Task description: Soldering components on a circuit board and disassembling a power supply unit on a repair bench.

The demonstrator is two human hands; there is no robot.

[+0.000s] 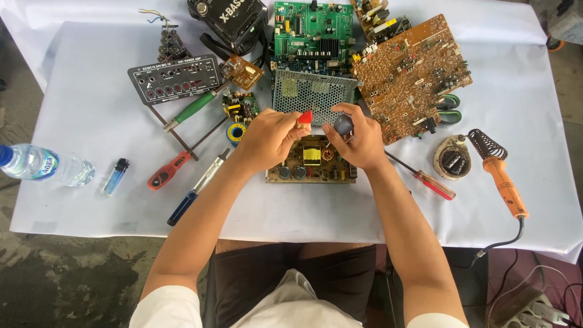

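The white-covered table (91, 79) carries the work. Largest on it are the brown circuit board (413, 73), the green circuit board (313, 27) and the perforated metal cover (313, 91). Nearer the person lies the small power-supply board (311, 161), directly under both hands. The soldering iron (504, 176) rests well apart to the right, beside its stand (452, 158).

The left hand (270, 138) is clenched around a red-tipped tool (305, 117). The right hand (358, 143) grasps a grey-knobbed tool (343, 124). Judged step: probing the power-supply board. The next move calls for steady tips lowered precisely onto its components.
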